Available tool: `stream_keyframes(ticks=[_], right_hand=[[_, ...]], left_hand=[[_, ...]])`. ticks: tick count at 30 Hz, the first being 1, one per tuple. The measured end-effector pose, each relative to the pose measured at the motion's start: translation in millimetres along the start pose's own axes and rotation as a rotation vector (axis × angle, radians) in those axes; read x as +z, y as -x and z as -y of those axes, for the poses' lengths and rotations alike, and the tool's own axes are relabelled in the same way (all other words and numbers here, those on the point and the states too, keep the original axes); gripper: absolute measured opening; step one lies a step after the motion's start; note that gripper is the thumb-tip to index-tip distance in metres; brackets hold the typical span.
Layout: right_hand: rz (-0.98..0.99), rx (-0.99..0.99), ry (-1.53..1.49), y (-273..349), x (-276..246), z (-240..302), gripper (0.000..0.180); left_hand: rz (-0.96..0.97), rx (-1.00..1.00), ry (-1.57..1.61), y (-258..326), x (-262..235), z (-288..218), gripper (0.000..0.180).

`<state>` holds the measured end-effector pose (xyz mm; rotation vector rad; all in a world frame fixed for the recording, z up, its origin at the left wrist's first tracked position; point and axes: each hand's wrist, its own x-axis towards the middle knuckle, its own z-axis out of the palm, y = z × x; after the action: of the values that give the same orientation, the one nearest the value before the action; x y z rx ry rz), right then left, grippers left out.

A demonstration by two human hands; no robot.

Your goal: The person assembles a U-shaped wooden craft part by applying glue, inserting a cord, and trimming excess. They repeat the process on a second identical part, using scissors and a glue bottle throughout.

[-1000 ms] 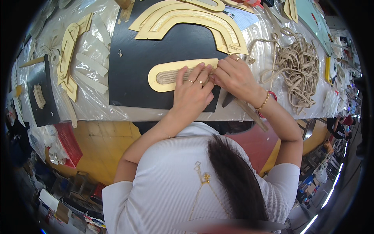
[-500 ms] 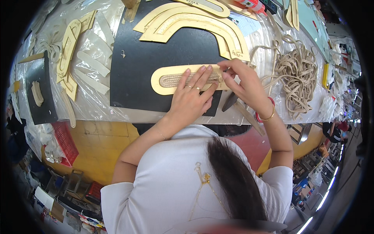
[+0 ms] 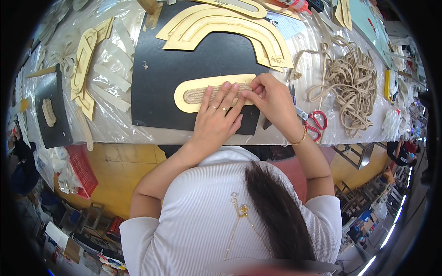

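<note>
A pale yellow oblong template [image 3: 181,97] with a rounded left end lies on a black board. Rows of beige braided cord [image 3: 195,96] fill its long slot. My left hand [image 3: 216,115] rests over the template, its fingers stretched out across the cord and pressing it flat. At the right end of the slot, my right hand [image 3: 271,99] pinches with thumb and forefinger. Whatever is between those fingertips is hidden. Beside my right wrist lie red-handled scissors [image 3: 316,125], partly covered by the hand.
The black board [image 3: 156,92] also carries curved yellow templates [image 3: 221,23] at its far side. A tangled heap of beige cord [image 3: 352,87] sits to the right. On the left are more templates [image 3: 83,60], pale strips [image 3: 110,76] and a small dark board [image 3: 57,131] holding a cord piece.
My right hand has shifted left and its fingers have closed into a pinch. The scissors now show more beside the wrist. A tan strip near the table's front edge is no longer visible.
</note>
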<state>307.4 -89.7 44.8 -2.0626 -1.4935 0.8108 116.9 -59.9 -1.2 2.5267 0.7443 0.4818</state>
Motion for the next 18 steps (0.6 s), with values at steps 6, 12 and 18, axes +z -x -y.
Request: stream_keyframes(ticks=[6, 12, 18], right_hand=[[-0.111, -0.153, 0.015, 5.4, 12.4, 8.5, 0.020], [-0.157, -0.082, 0.065, 8.4, 21.3, 19.1, 0.018], [-0.210, -0.129, 0.135, 13.0, 29.9, 25.1, 0.015]], left_hand=[[-0.005, -0.007, 0.056, -1.8, -2.7, 5.0, 0.048], [-0.021, 0.017, 0.011, 1.9, -6.2, 13.5, 0.044], [0.013, 0.029, -0.064, 6.1, -5.6, 11.6, 0.052]])
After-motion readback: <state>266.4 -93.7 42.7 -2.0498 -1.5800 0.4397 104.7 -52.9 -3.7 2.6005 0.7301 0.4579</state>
